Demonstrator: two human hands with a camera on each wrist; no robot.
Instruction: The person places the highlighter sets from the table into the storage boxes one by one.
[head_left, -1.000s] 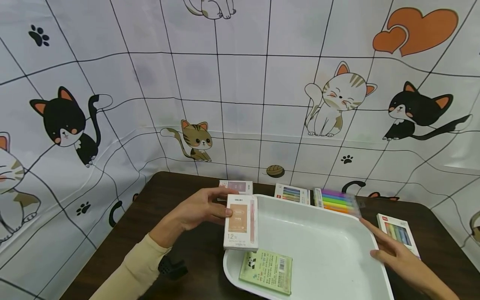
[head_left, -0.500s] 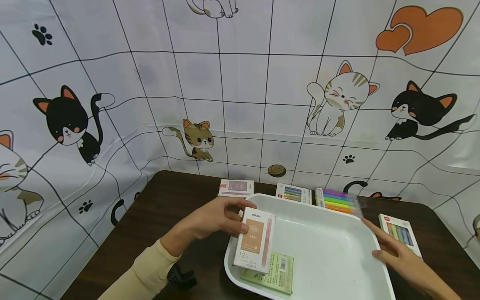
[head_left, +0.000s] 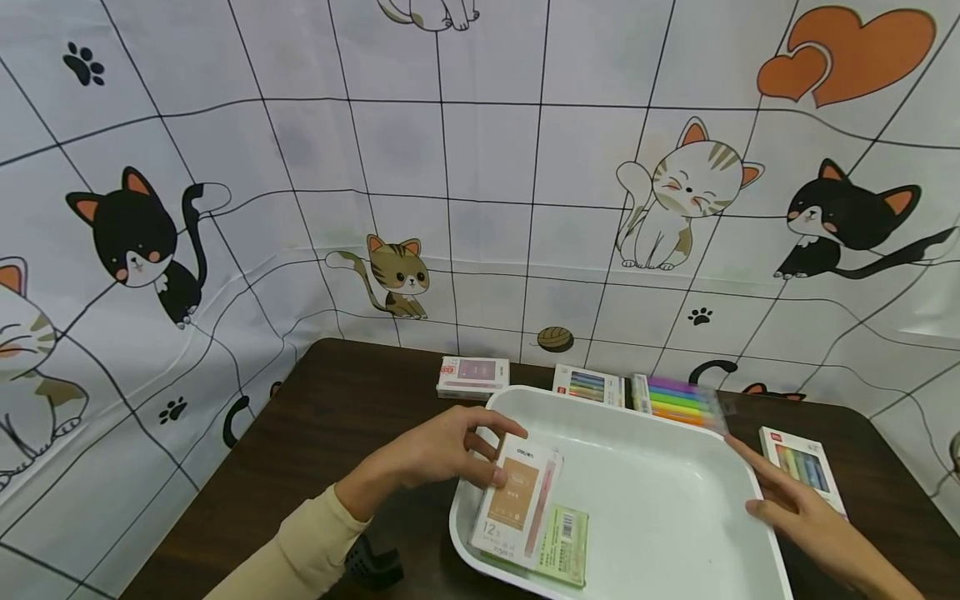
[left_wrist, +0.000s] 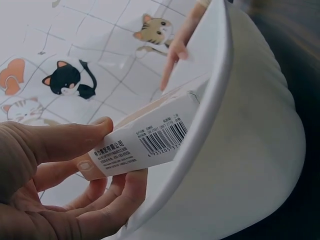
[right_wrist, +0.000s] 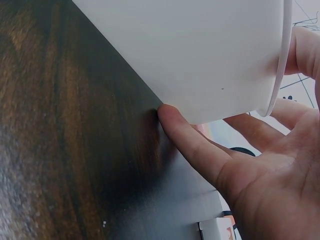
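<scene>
Pinching the upper left edge of a white box [head_left: 517,508], the left hand [head_left: 450,454] has its thumb on the printed face. The box is inside the left part of a white tray [head_left: 667,508]; its long axis slants in the head view, the logo end pointing away from the person and slightly right, the end marked 12 pointing back toward the person and left. The face carries a small "deli" logo, a tan panel and a pink stripe. The left wrist view shows a narrow side with Chinese print including 有限公司 and a barcode [left_wrist: 162,136] whose digits begin 6 935205. The box overlaps a green pack [head_left: 566,550] in the tray, which bears its own barcode and small writing too fine to read. The right hand [head_left: 798,508] holds the tray's right side, thumb over the rim, fingers along the outer wall. Beyond the tray, on the dark table [head_left: 360,396], lie a mauve-panelled box [head_left: 472,377], a pencil-pictured box [head_left: 588,386] and a rainbow-coloured pack [head_left: 682,402]; a striped-picture box [head_left: 802,468] lies by the right hand.
</scene>
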